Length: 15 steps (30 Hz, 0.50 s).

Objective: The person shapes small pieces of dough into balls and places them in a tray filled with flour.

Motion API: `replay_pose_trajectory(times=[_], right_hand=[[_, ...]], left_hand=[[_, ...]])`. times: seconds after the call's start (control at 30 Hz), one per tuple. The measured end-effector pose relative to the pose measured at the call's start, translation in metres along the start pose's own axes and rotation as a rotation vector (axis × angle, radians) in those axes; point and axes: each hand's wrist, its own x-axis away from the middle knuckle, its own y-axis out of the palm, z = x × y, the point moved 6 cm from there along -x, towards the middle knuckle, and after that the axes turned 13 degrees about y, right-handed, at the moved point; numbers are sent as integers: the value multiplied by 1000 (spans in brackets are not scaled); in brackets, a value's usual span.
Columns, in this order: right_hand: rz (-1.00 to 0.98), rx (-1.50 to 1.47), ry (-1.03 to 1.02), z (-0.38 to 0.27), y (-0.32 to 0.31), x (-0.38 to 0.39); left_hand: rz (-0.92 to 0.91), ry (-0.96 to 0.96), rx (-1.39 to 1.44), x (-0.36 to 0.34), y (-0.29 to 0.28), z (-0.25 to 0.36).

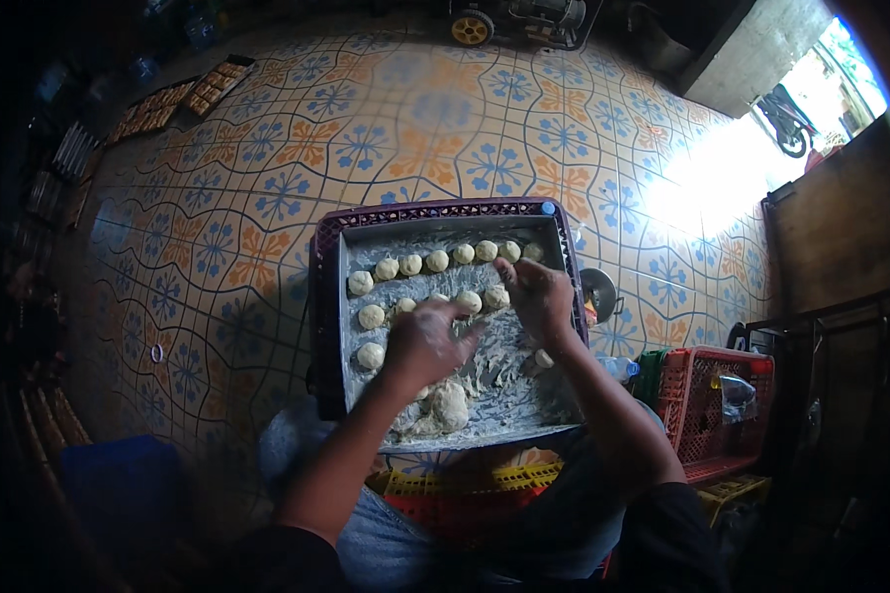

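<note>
A grey metal tray (358, 381), smeared with flour, rests on a purple crate (323, 287). Several round dough balls (437, 260) lie in rows along its far and left sides. A larger lump of dough (450, 405) sits near the front edge. My left hand (423, 344) hovers over the tray's middle, fingers curled, apparently pinching a bit of dough, though what lies under it is hidden. My right hand (539, 295) is close beside it, fingertips down at the end of the second row, touching a dough ball (496, 296).
Patterned floor tiles (267, 217) surround the crate. A red crate (717, 410) stands at the right, a yellow and red crate (465, 489) under my knees. Trays of baked pieces (183, 99) lie far left. A wheeled machine (509, 20) stands at the back.
</note>
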Motion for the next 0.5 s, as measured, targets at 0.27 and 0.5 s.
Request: replay_pose_trajectory(times=[0.27, 0.5], right_hand=[[-226, 395, 295, 68, -10, -32], [-386, 682, 615, 200, 13, -47]], left_hand=[[17, -534, -325, 64, -21, -164], [205, -585, -30, 69, 1, -194]])
